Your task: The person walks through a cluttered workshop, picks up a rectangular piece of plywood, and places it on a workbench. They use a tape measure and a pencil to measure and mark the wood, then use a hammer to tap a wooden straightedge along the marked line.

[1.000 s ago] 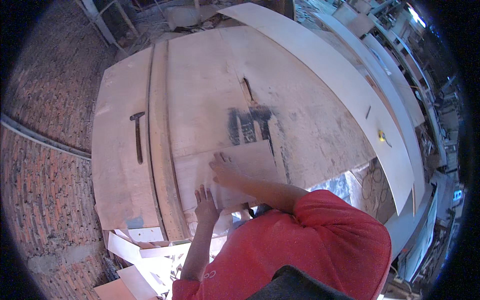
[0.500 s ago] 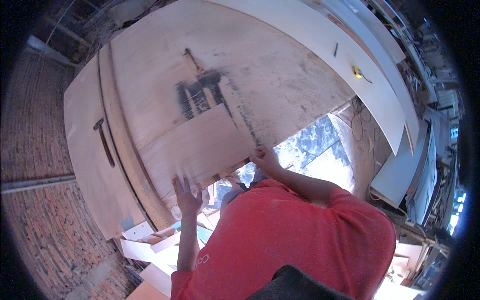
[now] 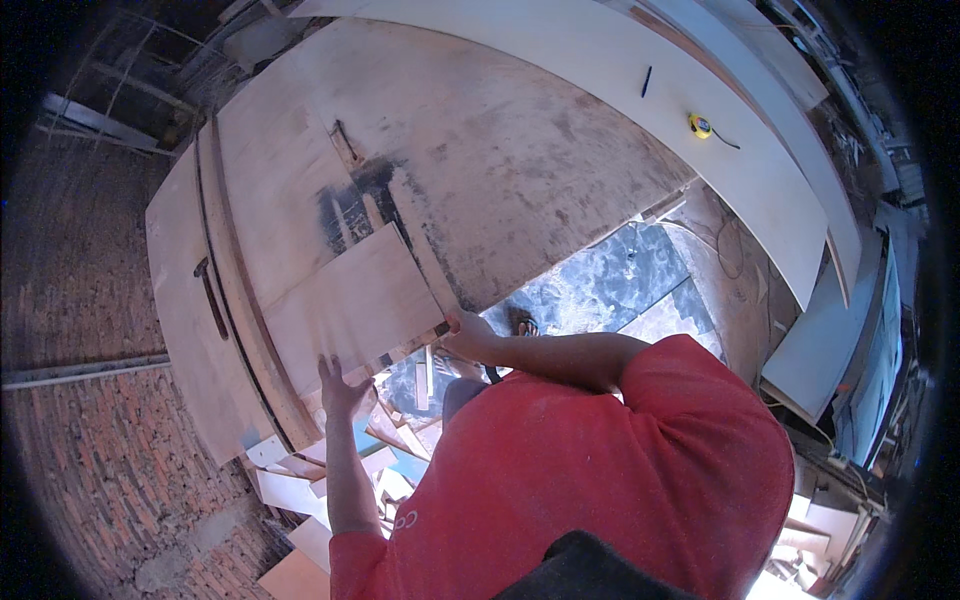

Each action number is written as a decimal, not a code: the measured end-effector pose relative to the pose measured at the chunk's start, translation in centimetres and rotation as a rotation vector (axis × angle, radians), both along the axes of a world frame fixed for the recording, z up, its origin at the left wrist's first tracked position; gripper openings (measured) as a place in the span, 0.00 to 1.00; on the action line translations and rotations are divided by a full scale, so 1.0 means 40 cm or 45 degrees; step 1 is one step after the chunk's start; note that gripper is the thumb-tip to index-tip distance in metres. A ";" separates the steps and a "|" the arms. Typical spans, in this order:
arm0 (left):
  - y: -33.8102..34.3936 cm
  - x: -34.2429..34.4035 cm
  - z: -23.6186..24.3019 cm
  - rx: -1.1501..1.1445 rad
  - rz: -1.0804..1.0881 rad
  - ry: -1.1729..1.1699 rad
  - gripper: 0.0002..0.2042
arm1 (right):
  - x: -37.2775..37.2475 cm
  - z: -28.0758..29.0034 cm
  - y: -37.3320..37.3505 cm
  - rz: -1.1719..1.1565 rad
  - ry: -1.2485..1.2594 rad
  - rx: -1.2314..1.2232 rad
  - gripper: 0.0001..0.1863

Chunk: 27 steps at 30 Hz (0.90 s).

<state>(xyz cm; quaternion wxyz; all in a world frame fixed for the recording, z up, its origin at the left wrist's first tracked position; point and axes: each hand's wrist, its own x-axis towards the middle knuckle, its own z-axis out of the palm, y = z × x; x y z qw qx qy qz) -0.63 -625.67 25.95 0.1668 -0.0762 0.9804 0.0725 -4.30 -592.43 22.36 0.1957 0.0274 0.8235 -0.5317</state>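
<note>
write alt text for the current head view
A person's left hand and right hand are at the near edge of a rectangular board on a worktable. A hammer lies to the left, a yellow tape measure on a white panel to the right.

hammer (image 3: pixel 213 300) on table (image 3: pixel 520 170), left of panel (image 3: pixel 352 300) | tape measure (image 3: pixel 699 126) on long board (image 3: pixel 760 195), right of table
</note>
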 end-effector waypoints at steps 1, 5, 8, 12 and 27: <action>-0.008 0.006 -0.006 -0.039 -0.016 0.009 0.54 | -0.005 0.021 0.001 0.055 -0.024 0.003 0.17; -0.012 0.018 -0.010 -0.029 0.019 0.034 0.55 | -0.023 0.065 -0.008 0.085 -0.354 -0.453 0.12; 0.011 0.006 0.008 0.017 0.005 0.040 0.55 | -0.030 -0.011 -0.008 0.178 -0.268 -0.428 0.10; 0.002 0.048 -0.001 0.084 0.039 0.213 0.52 | -0.029 0.089 -0.062 -0.446 -0.856 -0.691 0.12; 0.026 0.084 0.085 0.341 -0.281 0.506 0.32 | 0.063 0.132 0.115 -0.602 -0.473 -1.120 0.20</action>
